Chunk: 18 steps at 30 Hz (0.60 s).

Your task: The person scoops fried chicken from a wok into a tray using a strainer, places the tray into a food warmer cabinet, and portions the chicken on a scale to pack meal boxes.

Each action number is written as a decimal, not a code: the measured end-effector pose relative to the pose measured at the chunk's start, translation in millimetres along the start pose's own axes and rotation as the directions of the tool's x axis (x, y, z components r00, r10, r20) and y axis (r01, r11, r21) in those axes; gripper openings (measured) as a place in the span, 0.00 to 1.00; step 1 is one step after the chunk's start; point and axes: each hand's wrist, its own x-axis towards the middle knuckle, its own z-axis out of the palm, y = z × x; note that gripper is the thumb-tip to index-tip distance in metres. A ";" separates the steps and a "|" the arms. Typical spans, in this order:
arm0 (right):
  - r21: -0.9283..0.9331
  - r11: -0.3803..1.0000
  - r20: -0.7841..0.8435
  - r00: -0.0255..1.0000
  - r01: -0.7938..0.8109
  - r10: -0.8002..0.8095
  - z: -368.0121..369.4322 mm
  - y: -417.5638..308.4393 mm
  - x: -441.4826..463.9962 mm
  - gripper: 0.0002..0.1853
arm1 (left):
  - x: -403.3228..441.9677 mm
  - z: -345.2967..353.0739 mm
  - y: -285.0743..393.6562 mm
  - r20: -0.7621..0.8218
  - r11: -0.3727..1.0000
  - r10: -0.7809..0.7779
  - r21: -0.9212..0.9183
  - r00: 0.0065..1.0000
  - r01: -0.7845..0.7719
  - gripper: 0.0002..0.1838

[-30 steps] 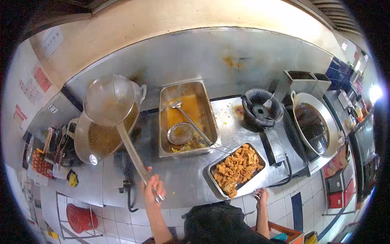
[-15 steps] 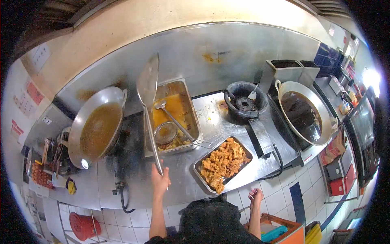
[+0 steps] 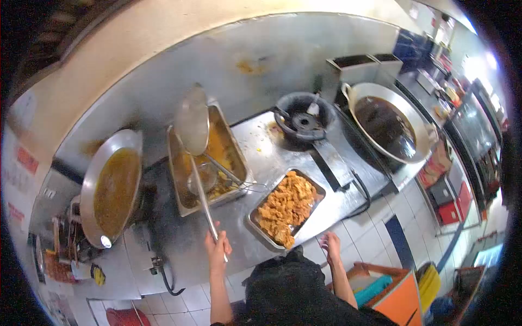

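Observation:
My left hand is closed round the long handle of a large skimmer. The skimmer's round, shallow head is raised over the left part of a deep rectangular steel pan of yellowish oil and crumbs. Inside that pan rests a smaller round strainer, its handle reaching over the right rim. My right hand hangs near the counter's front edge, fingers loosely bent and apart, with nothing in it. Closest to it is a metal tray heaped with golden fried chicken pieces.
A wok of brown oil stands at the left, another wok of dark oil at the right. Between them sits a black burner with a brush in it. An orange box stands on the floor at the right.
The skimmer's head has dropped slightly and turned more face-on above the pan. The camera view has tilted and shifted. My right hand stays beside the tray, bare.

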 end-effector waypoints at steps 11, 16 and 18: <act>-0.120 0.992 0.302 0.953 0.033 0.005 94.0 -8.8 -7.1 0.17 | 65.2 -1.8 12.7 0.330 0.785 -0.093 -0.556 0.939 0.273 0.28; -0.236 0.972 0.387 0.917 0.002 0.092 76.3 -5.1 -57.6 0.14 | 25.7 -17.1 -26.3 -0.090 0.805 -0.278 -0.565 0.956 0.181 0.34; -0.228 0.974 0.426 0.900 0.004 0.096 77.9 2.0 -71.5 0.14 | 19.6 -60.8 -96.9 -0.252 0.779 -0.419 -0.594 0.872 0.203 0.29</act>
